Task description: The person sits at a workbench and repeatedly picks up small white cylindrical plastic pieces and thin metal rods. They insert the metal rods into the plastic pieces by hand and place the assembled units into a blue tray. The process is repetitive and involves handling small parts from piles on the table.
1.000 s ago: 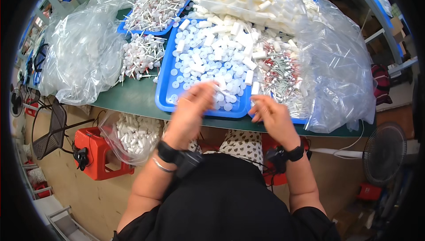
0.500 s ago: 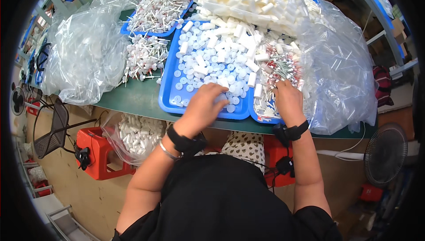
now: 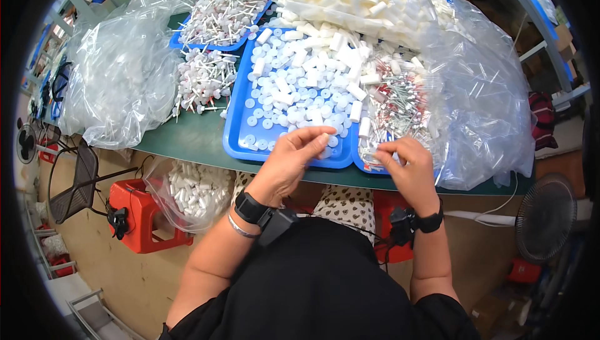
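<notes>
My left hand [image 3: 297,155] is over the front edge of a blue tray [image 3: 235,134], thumb and forefinger pinched together. Whatever sits between those fingertips is too small to make out. In that tray lie translucent round discs [image 3: 267,124] and white cylinders [image 3: 282,97]. To the right, my right hand [image 3: 409,168] is also closed in a pinch, at the front edge of a second blue tray [image 3: 369,164]. What it pinches cannot be made out. Behind it are thin metal pins with red and white ends [image 3: 403,93], heaped among white pieces.
A large bag of white cylinders [image 3: 356,2] stands at the back. Clear plastic bags flank the trays, one at left [image 3: 119,84] and one at right [image 3: 478,102]. Assembled stemmed pieces [image 3: 228,9] fill a rear tray. A red stool [image 3: 140,218] and a fan [image 3: 545,218] stand below.
My left hand has drawn back slightly from the discs, its fingers now closed. My right hand has come back from the pins toward me, turning inward to face the left.
</notes>
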The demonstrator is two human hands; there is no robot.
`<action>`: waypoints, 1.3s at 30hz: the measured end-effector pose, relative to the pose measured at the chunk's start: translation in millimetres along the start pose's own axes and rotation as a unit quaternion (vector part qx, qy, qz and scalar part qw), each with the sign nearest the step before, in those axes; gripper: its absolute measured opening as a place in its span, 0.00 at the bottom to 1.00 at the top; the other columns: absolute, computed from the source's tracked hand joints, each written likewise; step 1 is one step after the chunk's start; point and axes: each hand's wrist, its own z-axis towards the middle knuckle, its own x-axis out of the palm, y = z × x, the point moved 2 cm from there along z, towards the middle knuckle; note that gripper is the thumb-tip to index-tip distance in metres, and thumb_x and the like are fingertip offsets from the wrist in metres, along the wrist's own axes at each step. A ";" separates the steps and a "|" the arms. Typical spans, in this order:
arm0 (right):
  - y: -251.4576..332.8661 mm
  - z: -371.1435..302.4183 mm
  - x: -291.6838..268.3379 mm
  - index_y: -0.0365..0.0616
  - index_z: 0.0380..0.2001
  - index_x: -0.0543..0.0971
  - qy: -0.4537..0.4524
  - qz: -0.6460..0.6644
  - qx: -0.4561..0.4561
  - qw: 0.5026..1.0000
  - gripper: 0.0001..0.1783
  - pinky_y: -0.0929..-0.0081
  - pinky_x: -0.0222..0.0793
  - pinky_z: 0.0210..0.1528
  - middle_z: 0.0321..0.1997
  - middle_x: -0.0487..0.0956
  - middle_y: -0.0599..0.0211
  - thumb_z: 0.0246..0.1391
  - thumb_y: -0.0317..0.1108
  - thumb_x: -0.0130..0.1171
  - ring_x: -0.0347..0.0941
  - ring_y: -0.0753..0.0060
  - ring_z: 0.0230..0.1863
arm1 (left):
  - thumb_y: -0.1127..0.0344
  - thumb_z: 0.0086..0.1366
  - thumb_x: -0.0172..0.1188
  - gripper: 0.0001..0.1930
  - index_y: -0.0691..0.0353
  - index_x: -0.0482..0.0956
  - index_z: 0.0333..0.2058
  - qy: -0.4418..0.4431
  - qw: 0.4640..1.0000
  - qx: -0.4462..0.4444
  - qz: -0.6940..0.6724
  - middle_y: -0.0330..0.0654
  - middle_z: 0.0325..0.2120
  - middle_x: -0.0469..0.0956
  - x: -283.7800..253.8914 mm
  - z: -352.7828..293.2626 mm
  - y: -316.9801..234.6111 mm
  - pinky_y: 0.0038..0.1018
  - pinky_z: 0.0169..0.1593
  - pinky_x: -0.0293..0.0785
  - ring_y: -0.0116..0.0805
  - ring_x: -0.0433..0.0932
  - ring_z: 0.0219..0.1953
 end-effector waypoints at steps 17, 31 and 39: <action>23.7 -13.5 14.5 0.45 0.29 0.84 0.013 -0.024 -0.126 0.992 0.06 0.65 0.62 0.35 0.27 0.78 0.69 0.49 0.29 0.73 0.69 0.62 0.30 | 0.65 0.76 0.57 0.17 0.68 0.74 0.57 0.024 0.941 -0.112 -0.318 0.44 0.48 0.80 9.1 -21.1 27.9 0.21 0.49 0.81 0.24 0.80 0.42; 31.5 -15.4 17.0 0.43 0.30 0.82 -0.009 -0.052 -0.153 0.987 0.07 0.64 0.63 0.33 0.25 0.77 0.68 0.48 0.27 0.73 0.71 0.61 0.28 | 0.66 0.74 0.60 0.16 0.66 0.77 0.56 0.020 0.966 -0.119 -0.227 0.37 0.43 0.82 21.4 -23.1 27.0 0.20 0.47 0.80 0.22 0.81 0.41; 28.7 -27.0 43.6 0.41 0.32 0.81 -0.050 -0.060 -0.144 0.987 0.05 0.63 0.63 0.30 0.24 0.78 0.65 0.52 0.24 0.68 0.72 0.60 0.25 | 0.63 0.74 0.60 0.18 0.66 0.76 0.57 0.048 0.934 -0.147 -0.321 0.36 0.40 0.81 29.0 -23.6 49.8 0.23 0.48 0.82 0.24 0.81 0.40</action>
